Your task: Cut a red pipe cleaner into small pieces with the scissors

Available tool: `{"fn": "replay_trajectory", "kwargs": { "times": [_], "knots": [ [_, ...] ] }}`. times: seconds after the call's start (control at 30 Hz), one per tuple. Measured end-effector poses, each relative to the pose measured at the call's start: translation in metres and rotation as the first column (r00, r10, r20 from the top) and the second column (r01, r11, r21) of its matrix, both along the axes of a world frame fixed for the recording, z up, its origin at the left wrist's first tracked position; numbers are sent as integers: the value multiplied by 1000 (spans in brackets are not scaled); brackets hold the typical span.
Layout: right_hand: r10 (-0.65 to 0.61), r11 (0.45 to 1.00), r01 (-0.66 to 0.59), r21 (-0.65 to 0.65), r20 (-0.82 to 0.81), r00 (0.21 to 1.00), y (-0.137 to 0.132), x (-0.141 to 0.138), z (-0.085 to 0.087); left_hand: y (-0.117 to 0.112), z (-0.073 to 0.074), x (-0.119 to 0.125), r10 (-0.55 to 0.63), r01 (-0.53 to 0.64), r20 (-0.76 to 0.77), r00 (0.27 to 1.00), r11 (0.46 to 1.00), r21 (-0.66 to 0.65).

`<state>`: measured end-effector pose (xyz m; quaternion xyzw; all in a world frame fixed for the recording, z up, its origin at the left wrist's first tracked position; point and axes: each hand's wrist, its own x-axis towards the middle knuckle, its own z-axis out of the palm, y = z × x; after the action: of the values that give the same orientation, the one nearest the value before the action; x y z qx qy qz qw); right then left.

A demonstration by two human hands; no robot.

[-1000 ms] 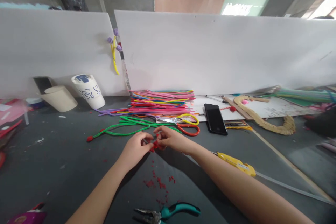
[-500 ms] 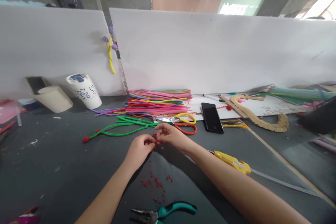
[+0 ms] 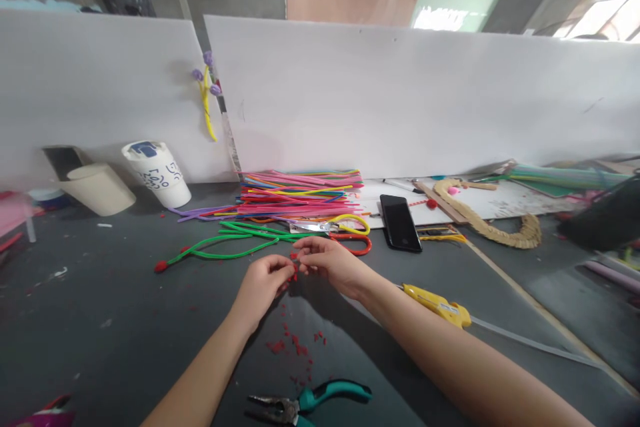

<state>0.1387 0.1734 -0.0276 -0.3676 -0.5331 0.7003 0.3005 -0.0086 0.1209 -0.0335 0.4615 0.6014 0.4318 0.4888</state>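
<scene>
My left hand (image 3: 263,285) is closed, thumb and fingers pinching a small red fuzzy piece (image 3: 294,272) that looks like chenille stem. Close beside it, my right hand (image 3: 334,267) has its fingers curled at the same red bit; the fingertips hide much of it. Red scraps (image 3: 295,345) lie scattered on the dark table below the hands. Just behind them are green chenille stems (image 3: 245,253), one tipped with a red bud (image 3: 161,267), and scissors (image 3: 353,235) with yellow and red handles. Teal-handled pliers (image 3: 310,401) rest at the front edge of the view.
A bundle of coloured chenille stems (image 3: 300,195) lies against the white partition (image 3: 320,93). Right of it are a black phone (image 3: 401,223) and a yellow glue gun (image 3: 436,304) beside my right forearm. Paper cups (image 3: 159,173) stand at the left.
The view has shifted slightly. My right fingertips have loosened and lifted a little at the red piece, while my left hand keeps its pinch.
</scene>
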Motion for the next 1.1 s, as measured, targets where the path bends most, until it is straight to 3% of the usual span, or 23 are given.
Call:
{"fn": "replay_trajectory", "kwargs": {
  "times": [0.2, 0.47, 0.73, 0.93, 1.1],
  "knots": [
    [-14, 987, -2, 159, 99, 995, -10, 0, -2, -5, 2, -2, 39, -9, 286, 957, 994, -106],
    [-198, 886, 71, 459, 235, 951, -29, -9, 3, -17, 9, 5, 144, -93, 396, 907, 985, -145],
    [-224, 797, 0, 604, 296, 929, -33, -5, 7, -22, 8, 5, 134, -95, 330, 935, 987, -131],
    [-217, 781, -40, 623, 332, 918, -37, -1, 10, -26, 11, 6, 82, -45, 271, 959, 989, -138],
    [-273, 780, -38, 624, 395, 877, -20, 8, 8, -34, 14, -15, 110, -100, 81, 991, 988, -115]
  ]
}}
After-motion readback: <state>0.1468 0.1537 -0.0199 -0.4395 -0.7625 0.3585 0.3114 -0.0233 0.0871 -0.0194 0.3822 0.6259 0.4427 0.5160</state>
